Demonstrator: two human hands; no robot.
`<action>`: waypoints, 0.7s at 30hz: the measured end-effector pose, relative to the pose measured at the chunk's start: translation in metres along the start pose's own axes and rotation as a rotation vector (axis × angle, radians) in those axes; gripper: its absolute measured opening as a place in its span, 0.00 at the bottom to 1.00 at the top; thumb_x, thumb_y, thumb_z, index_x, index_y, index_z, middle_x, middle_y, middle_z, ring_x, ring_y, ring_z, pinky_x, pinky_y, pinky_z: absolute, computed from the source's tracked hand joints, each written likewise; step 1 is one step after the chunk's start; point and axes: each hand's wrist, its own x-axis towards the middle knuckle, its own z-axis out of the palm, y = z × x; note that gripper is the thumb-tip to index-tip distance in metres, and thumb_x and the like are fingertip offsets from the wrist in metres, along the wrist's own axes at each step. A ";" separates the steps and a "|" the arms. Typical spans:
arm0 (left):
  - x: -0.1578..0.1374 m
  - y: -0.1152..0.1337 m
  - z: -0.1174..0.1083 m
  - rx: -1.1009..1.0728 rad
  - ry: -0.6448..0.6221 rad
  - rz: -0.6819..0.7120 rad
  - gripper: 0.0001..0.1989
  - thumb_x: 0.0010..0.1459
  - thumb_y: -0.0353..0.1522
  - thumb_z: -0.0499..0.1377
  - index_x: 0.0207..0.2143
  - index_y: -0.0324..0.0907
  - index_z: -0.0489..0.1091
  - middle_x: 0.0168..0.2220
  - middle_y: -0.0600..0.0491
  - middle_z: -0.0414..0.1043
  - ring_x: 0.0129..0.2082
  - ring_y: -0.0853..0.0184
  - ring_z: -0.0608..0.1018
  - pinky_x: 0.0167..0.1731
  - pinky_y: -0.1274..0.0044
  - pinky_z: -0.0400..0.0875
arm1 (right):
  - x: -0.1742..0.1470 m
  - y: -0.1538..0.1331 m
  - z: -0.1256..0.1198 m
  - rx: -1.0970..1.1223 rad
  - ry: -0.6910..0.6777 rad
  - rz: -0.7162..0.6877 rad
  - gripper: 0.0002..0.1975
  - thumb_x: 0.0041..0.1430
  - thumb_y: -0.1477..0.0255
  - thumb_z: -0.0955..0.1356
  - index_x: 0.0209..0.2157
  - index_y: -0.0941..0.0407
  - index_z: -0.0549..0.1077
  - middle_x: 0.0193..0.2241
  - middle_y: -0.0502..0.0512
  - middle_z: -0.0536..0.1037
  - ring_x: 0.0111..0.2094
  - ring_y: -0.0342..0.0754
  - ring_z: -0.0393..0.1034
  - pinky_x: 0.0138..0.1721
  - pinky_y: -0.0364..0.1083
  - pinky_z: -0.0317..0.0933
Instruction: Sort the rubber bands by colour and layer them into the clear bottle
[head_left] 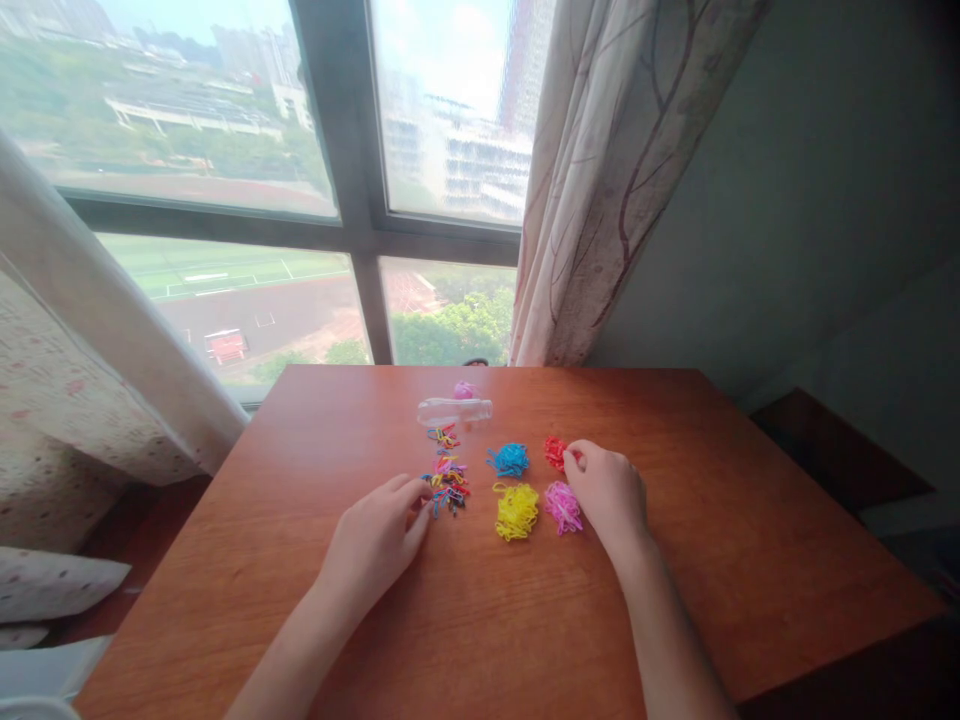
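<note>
Curls the left hand (379,520) at a loose scatter of thin mixed-colour loops (450,490). Bends the right hand (611,495), fingertips gathered, over a tangled red heap (554,453). Cannot tell whether pinching anything with either. Shows springy, rounded blue (510,460) and yellow heaps (517,511) between both hands, a pink heap (563,508) just beside the right, and a clear, glossy container (450,411) beyond, on wood-grained bench (450,640).

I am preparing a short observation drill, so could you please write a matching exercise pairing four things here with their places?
1. Left hand
2. Right hand
3. Clear container
4. Yellow pile

A. Beside the pink pile, just nearer the wearer than the blue pile
B. At the mixed pile's left edge
C. Lying on its side, beyond the mixed pile
D. At the red pile

Pairs: 1-B, 2-D, 3-C, 4-A
</note>
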 end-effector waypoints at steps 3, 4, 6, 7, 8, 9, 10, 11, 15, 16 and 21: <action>0.001 -0.002 0.001 0.011 -0.016 -0.006 0.09 0.62 0.33 0.51 0.37 0.46 0.71 0.37 0.54 0.75 0.34 0.66 0.77 0.32 0.77 0.64 | -0.017 -0.011 0.003 0.100 0.033 -0.065 0.10 0.64 0.69 0.65 0.34 0.51 0.79 0.27 0.52 0.81 0.28 0.46 0.73 0.25 0.43 0.46; 0.001 -0.002 0.001 0.012 -0.021 -0.008 0.08 0.62 0.32 0.51 0.37 0.46 0.71 0.37 0.54 0.75 0.34 0.66 0.77 0.32 0.77 0.64 | -0.025 -0.016 0.006 0.137 0.040 -0.098 0.09 0.64 0.70 0.65 0.34 0.51 0.78 0.28 0.52 0.81 0.28 0.46 0.73 0.26 0.43 0.47; 0.002 -0.002 0.001 0.011 -0.030 -0.012 0.08 0.62 0.32 0.52 0.37 0.46 0.71 0.37 0.53 0.75 0.34 0.66 0.77 0.33 0.77 0.64 | -0.041 -0.026 0.013 0.213 0.033 -0.180 0.09 0.64 0.71 0.65 0.33 0.52 0.78 0.27 0.51 0.81 0.29 0.46 0.73 0.28 0.43 0.49; 0.002 -0.002 0.001 0.010 -0.034 -0.013 0.08 0.61 0.32 0.52 0.37 0.46 0.71 0.37 0.54 0.75 0.35 0.65 0.77 0.33 0.77 0.64 | -0.050 -0.032 0.017 0.250 0.028 -0.217 0.08 0.64 0.72 0.65 0.34 0.52 0.77 0.28 0.51 0.81 0.29 0.46 0.73 0.28 0.42 0.49; 0.001 -0.002 0.001 0.008 -0.037 -0.012 0.07 0.61 0.32 0.52 0.36 0.46 0.71 0.37 0.54 0.75 0.35 0.65 0.76 0.33 0.78 0.64 | -0.058 -0.037 0.021 0.284 0.016 -0.248 0.08 0.64 0.73 0.65 0.34 0.52 0.77 0.27 0.51 0.81 0.29 0.45 0.73 0.28 0.42 0.49; 0.001 -0.001 0.001 0.009 -0.040 -0.011 0.07 0.61 0.32 0.52 0.36 0.46 0.71 0.37 0.54 0.75 0.35 0.65 0.76 0.33 0.78 0.64 | -0.066 -0.042 0.025 0.316 0.003 -0.272 0.09 0.64 0.74 0.65 0.33 0.52 0.77 0.27 0.50 0.80 0.28 0.45 0.73 0.28 0.42 0.49; 0.001 0.000 0.001 0.013 -0.042 -0.012 0.07 0.61 0.32 0.53 0.36 0.46 0.70 0.36 0.54 0.74 0.35 0.65 0.76 0.33 0.78 0.64 | -0.074 -0.046 0.028 0.343 -0.009 -0.290 0.09 0.63 0.75 0.65 0.33 0.52 0.76 0.27 0.50 0.80 0.28 0.44 0.72 0.28 0.42 0.49; 0.001 0.001 0.001 0.021 -0.044 -0.015 0.06 0.61 0.32 0.53 0.35 0.45 0.70 0.36 0.54 0.74 0.35 0.65 0.76 0.33 0.78 0.64 | -0.081 -0.050 0.031 0.369 -0.019 -0.306 0.09 0.63 0.76 0.65 0.33 0.52 0.76 0.28 0.49 0.80 0.28 0.44 0.72 0.28 0.42 0.48; 0.000 0.006 0.004 0.083 -0.055 -0.017 0.06 0.61 0.34 0.53 0.33 0.45 0.68 0.37 0.53 0.73 0.35 0.65 0.76 0.31 0.77 0.63 | -0.102 -0.059 0.041 0.438 -0.038 -0.360 0.09 0.62 0.77 0.64 0.30 0.53 0.73 0.26 0.47 0.78 0.27 0.43 0.71 0.28 0.43 0.47; 0.000 0.007 0.004 0.101 -0.060 -0.016 0.06 0.62 0.34 0.52 0.33 0.44 0.68 0.37 0.53 0.73 0.35 0.65 0.77 0.31 0.77 0.62 | -0.105 -0.060 0.044 0.450 -0.037 -0.368 0.09 0.63 0.77 0.64 0.29 0.53 0.72 0.26 0.47 0.77 0.27 0.43 0.70 0.28 0.44 0.46; 0.001 0.006 0.005 0.164 -0.075 -0.032 0.07 0.62 0.32 0.51 0.34 0.45 0.68 0.37 0.52 0.74 0.36 0.64 0.77 0.31 0.77 0.62 | -0.116 -0.062 0.055 0.494 -0.029 -0.400 0.10 0.62 0.78 0.63 0.28 0.53 0.70 0.24 0.47 0.75 0.26 0.43 0.68 0.28 0.44 0.45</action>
